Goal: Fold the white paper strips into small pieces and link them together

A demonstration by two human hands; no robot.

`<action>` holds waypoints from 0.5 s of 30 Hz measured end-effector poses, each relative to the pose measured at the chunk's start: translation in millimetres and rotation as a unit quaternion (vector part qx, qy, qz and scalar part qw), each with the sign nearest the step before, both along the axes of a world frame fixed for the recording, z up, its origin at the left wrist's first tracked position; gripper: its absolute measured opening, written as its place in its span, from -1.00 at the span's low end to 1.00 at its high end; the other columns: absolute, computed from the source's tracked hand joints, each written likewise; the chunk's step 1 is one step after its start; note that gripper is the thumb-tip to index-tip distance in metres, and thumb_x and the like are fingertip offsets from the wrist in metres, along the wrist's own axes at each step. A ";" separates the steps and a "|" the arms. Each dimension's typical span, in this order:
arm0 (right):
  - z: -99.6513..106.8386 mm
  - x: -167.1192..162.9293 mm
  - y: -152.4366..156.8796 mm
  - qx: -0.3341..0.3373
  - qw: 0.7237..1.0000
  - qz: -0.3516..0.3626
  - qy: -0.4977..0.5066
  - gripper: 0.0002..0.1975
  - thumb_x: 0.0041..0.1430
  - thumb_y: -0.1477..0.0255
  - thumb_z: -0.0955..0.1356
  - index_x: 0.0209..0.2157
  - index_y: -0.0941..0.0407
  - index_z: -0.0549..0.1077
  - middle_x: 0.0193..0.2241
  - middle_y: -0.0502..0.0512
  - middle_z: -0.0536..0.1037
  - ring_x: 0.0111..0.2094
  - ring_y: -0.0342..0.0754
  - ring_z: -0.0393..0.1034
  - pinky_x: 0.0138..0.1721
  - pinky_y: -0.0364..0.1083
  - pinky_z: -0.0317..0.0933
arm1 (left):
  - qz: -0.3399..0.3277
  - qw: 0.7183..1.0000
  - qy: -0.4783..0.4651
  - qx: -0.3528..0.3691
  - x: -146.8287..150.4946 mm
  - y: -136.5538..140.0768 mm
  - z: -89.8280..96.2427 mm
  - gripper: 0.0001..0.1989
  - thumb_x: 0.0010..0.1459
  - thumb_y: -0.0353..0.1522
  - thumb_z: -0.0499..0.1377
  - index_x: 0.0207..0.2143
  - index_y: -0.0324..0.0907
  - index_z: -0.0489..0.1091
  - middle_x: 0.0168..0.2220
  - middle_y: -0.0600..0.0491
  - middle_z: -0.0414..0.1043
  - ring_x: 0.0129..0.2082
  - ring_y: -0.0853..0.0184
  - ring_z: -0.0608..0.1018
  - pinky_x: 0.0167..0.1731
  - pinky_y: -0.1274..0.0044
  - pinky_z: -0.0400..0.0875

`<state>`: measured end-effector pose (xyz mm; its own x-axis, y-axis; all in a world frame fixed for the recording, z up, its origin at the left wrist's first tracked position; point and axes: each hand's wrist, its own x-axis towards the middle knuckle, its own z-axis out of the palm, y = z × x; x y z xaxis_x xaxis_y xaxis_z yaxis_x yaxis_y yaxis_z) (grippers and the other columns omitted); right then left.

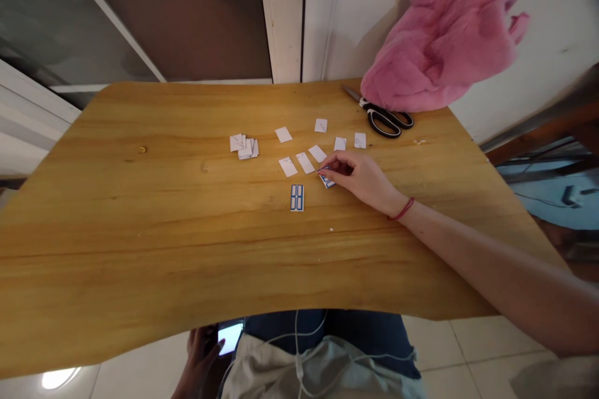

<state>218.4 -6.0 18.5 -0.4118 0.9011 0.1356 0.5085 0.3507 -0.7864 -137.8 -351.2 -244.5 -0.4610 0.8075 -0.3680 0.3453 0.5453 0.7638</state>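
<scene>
My right hand (360,177) is over the middle of the table, its thumb and fingertips pinched together at the edge of a blue-bordered label sheet (329,181). Fingers partly cover that sheet. Another label sheet (297,198), with blue frames printed on it, lies flat a little to the left and nearer. Small white paper slips are spread beyond the hand, among them one slip (306,163) and another slip (287,166); some bear faint pen marks. To the left sits an overlapping pile of slips (248,148). My left hand is not in view.
Black-handled scissors (384,118) lie at the back right, beside a pink plush cloth (449,37). A small gold ring-like object (142,149) is on the wooden table (140,230) at left. Below the front edge, another person's hand (203,355) holds a lit phone (229,338).
</scene>
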 end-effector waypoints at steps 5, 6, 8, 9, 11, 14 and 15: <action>-0.7 0.0 0.0 0.004 1.000 0.001 -0.002 -0.82 0.09 0.31 0.34 -0.37 0.14 0.46 -0.53 -0.01 0.42 -0.53 -0.19 0.16 -0.51 -0.17 0.03 | -0.022 1.000 0.018 0.005 2.6 -0.5 1.2 -0.50 -0.22 -0.07 0.24 -0.25 -0.14 0.28 -0.26 0.02 0.22 -0.28 0.18 0.40 -0.25 0.29 0.40; -0.7 0.0 -0.1 0.004 1.000 0.000 -0.003 -0.82 0.09 0.30 0.34 -0.36 0.14 0.46 -0.53 -0.01 0.42 -0.53 -0.19 0.16 -0.51 -0.17 0.03 | -0.025 0.999 0.025 0.006 3.3 -0.3 1.7 -0.51 -0.22 -0.07 0.23 -0.26 -0.14 0.28 -0.27 0.02 0.21 -0.28 0.18 0.40 -0.25 0.29 0.40; -0.7 0.1 -0.2 0.004 1.000 -0.001 -0.004 -0.81 0.08 0.29 0.34 -0.36 0.14 0.46 -0.53 -0.01 0.41 -0.53 -0.19 0.16 -0.51 -0.17 0.03 | -0.030 0.999 0.041 0.010 4.5 0.6 2.6 -0.50 -0.22 -0.06 0.23 -0.25 -0.14 0.28 -0.27 0.02 0.22 -0.27 0.17 0.40 -0.23 0.28 0.39; -0.8 0.1 -0.2 0.004 1.000 -0.001 -0.004 -0.80 0.08 0.29 0.34 -0.36 0.14 0.46 -0.53 -0.01 0.41 -0.53 -0.19 0.16 -0.51 -0.17 0.03 | -0.031 0.998 0.049 0.012 4.8 1.2 3.1 -0.48 -0.24 -0.04 0.23 -0.26 -0.14 0.28 -0.27 0.01 0.22 -0.27 0.17 0.40 -0.21 0.27 0.38; -0.9 0.2 -0.1 0.003 1.000 0.001 -0.004 -0.80 0.09 0.28 0.34 -0.36 0.14 0.45 -0.53 0.00 0.42 -0.53 -0.19 0.15 -0.51 -0.17 0.03 | -0.024 0.998 0.055 0.010 5.2 2.5 4.5 -0.44 -0.28 -0.01 0.24 -0.26 -0.15 0.29 -0.28 0.01 0.23 -0.28 0.16 0.41 -0.22 0.27 0.39; -1.1 0.2 0.2 0.000 1.000 0.002 0.000 -0.80 0.09 0.29 0.33 -0.36 0.15 0.45 -0.53 -0.01 0.42 -0.53 -0.20 0.15 -0.51 -0.17 0.03 | -0.012 0.999 0.046 -0.002 5.0 4.2 7.4 -0.41 -0.29 0.04 0.21 -0.27 -0.15 0.32 -0.29 0.00 0.26 -0.30 0.16 0.43 -0.26 0.28 0.42; -1.1 0.2 0.3 -0.002 1.000 0.002 0.001 -0.80 0.09 0.30 0.33 -0.36 0.15 0.45 -0.53 -0.01 0.42 -0.54 -0.20 0.14 -0.51 -0.17 0.02 | -0.007 0.999 0.053 -0.004 4.7 4.5 8.1 -0.41 -0.28 0.05 0.20 -0.27 -0.15 0.33 -0.29 0.00 0.27 -0.29 0.16 0.44 -0.26 0.29 0.42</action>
